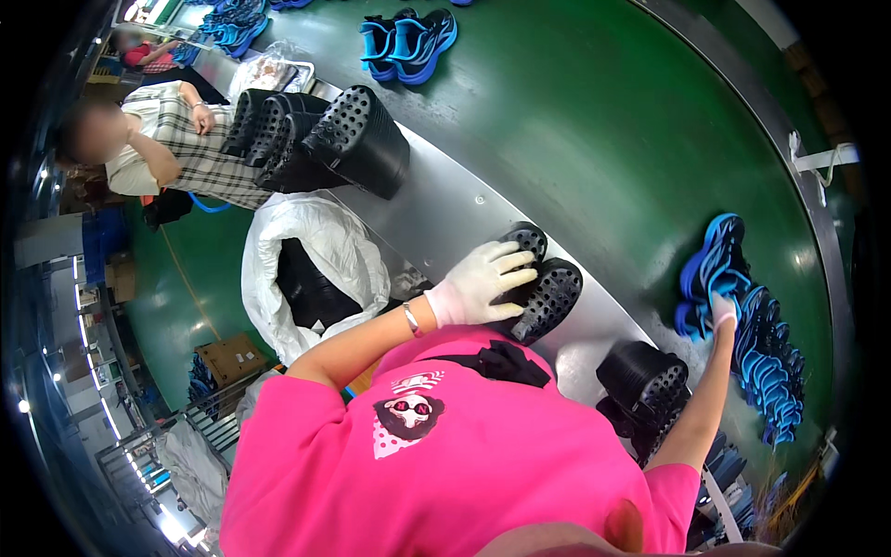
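Observation:
My left hand (483,283), in a white glove, rests on a pair of black clog-like pieces (553,302) with round holes. Its fingers are spread across their tops; the thumb is hidden. Far to the right, my right hand (724,311) reaches over the green surface and grips a blue-and-black sneaker (717,260) near its opening, with some fingers hidden inside. Against that sneaker, a long row of similar blue shoes (768,367) curves toward the lower right. Beside my right forearm stands a stack of black holed pieces (650,381) on the metal ledge.
Along the metal ledge (445,200), more black stacks (357,139) stand at the left. A white sack (316,265) with black contents sits below them. Two sneakers (408,45) lie on the green surface (575,121). A co-worker in a checked apron (186,121) sits at far left.

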A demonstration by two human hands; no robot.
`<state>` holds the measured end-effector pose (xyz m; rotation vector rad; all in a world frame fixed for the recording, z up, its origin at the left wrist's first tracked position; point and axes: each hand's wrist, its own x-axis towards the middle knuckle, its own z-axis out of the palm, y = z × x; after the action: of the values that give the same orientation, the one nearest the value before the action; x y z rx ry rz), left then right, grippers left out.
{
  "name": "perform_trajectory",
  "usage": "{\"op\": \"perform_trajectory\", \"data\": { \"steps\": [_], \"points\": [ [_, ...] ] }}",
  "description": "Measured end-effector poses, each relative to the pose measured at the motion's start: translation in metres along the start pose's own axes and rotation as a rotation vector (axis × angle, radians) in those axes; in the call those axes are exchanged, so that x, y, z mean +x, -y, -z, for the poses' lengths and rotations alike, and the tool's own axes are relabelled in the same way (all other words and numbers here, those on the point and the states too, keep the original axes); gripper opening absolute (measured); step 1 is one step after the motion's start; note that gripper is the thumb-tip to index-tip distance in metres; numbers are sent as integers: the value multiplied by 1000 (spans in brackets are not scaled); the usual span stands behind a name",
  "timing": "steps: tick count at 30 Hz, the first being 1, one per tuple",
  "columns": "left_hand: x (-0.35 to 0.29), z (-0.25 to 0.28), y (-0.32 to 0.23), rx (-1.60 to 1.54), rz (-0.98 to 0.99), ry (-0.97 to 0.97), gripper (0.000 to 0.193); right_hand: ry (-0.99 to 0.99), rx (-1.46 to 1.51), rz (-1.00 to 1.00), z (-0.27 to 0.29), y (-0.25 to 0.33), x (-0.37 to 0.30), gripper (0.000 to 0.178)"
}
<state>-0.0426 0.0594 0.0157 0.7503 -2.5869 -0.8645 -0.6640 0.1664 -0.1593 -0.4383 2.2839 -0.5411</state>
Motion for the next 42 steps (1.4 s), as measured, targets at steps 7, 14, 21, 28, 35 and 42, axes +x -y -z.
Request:
{"op": "perform_trajectory", "data": {
  "steps": [7, 14, 21, 28, 35, 42],
  "points": [
    [-15, 17, 21, -31, -115, 132, 57, 103, 8, 82, -137, 176, -111, 22],
    [-5, 28, 44, -35, -205, 207, 51, 134, -88, 249, -262, 249, -145, 45],
    [-8, 19, 55, 114, -339, 353, 53, -28, -423, 349, -296, 276, -172, 52],
    [15, 47, 45, -16, -379, 403, 43, 25, -475, 250, -281, 286, -181, 65],
    [13, 55, 28, -30, -225, 381, 52, 96, -365, 128, -296, 288, -164, 62],
    [-7, 74, 16, -249, -96, 74, 55, -42, -540, 260, -270, 290, -199, 43]
  ]
}}
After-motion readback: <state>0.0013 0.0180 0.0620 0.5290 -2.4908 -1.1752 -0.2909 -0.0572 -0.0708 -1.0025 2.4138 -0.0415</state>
